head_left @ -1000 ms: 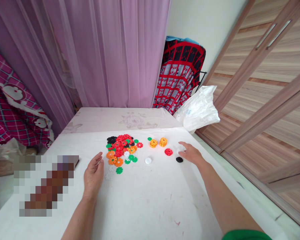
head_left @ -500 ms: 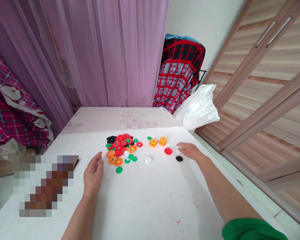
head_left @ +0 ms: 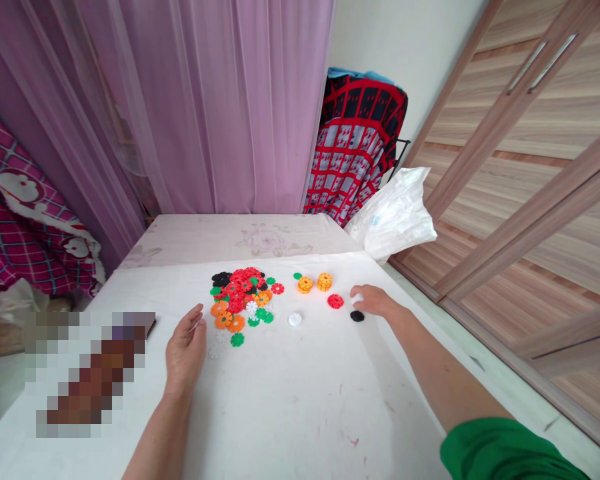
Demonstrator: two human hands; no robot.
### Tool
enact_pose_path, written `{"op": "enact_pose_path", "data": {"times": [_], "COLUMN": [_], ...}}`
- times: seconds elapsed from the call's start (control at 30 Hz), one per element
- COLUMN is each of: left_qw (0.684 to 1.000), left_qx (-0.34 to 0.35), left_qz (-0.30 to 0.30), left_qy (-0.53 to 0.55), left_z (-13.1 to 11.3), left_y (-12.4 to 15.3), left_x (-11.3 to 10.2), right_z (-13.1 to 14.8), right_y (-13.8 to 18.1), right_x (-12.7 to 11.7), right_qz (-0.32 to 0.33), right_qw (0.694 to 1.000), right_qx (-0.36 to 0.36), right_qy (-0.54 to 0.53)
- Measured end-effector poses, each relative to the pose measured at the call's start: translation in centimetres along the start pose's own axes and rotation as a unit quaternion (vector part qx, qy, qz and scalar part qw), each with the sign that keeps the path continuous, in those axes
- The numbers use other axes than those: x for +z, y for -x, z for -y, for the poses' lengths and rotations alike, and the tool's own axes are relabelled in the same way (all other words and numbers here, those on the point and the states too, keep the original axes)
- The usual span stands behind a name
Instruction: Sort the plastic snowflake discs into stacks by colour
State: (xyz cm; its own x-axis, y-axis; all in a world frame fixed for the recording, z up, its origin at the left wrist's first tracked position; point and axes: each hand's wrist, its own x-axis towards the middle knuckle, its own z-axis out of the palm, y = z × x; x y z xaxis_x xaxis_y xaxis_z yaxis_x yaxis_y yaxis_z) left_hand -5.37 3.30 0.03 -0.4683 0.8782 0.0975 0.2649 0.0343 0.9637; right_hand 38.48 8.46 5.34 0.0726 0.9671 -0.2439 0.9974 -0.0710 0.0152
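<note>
My right hand (head_left: pixel 375 301) rests at the right side of the table, its fingers curled around a white snowflake disc (head_left: pixel 357 299) that they partly hide. Just below it lies a black disc (head_left: pixel 357 316), with a red disc (head_left: pixel 335 301) to its left. My left hand (head_left: pixel 186 343) stands on its edge beside a mixed pile of flower-shaped discs (head_left: pixel 241 290), fingers loosely stretched and thumb apart. No disc shows clearly in it. Two small stacks of yellow discs, the left stack (head_left: pixel 305 285) and the right stack (head_left: pixel 325 281), sit between the hands.
A single white disc (head_left: pixel 295 319) and a green disc (head_left: pixel 297 276) lie apart from the pile. Clear discs (head_left: pixel 217 348) lie near the left hand. Beyond the white table (head_left: pixel 280 407) are a white plastic bag (head_left: pixel 395 213), a purple curtain (head_left: pixel 230 107) and a wooden wardrobe (head_left: pixel 520 200).
The whole view has shifted very slightly. My right hand stays by the white disc with its fingers a little more curled; my left hand and the discs keep their places.
</note>
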Motion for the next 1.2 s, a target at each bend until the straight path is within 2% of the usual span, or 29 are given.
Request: {"op": "enact_pose_path", "data": {"times": [0.3, 0.77, 1.03, 1.2], "left_qw": [1.000, 1.000, 1.000, 1.000], "left_qx": [0.010, 0.005, 0.013, 0.008], "left_qz": [0.008, 0.002, 0.005, 0.002], "left_qy": [0.002, 0.004, 0.003, 0.008], "left_z": [0.9, -0.2, 0.3, 0.1], "left_y": [-0.3, 0.0, -0.1, 0.0], "left_x": [0.1, 0.1, 0.1, 0.1], "right_z": [0.0, 1.0, -0.2, -1.6], "right_y": [0.2, -0.7, -0.7, -0.4], "right_x": [-0.6, -1.2, -1.5, -2.2], "right_qz": [0.012, 0.034, 0.035, 0.067], "right_qw": [1.000, 0.998, 0.999, 0.997], "right_qx": [-0.021, -0.041, -0.026, -0.027], "right_qy": [0.012, 0.039, -0.005, -0.026]}}
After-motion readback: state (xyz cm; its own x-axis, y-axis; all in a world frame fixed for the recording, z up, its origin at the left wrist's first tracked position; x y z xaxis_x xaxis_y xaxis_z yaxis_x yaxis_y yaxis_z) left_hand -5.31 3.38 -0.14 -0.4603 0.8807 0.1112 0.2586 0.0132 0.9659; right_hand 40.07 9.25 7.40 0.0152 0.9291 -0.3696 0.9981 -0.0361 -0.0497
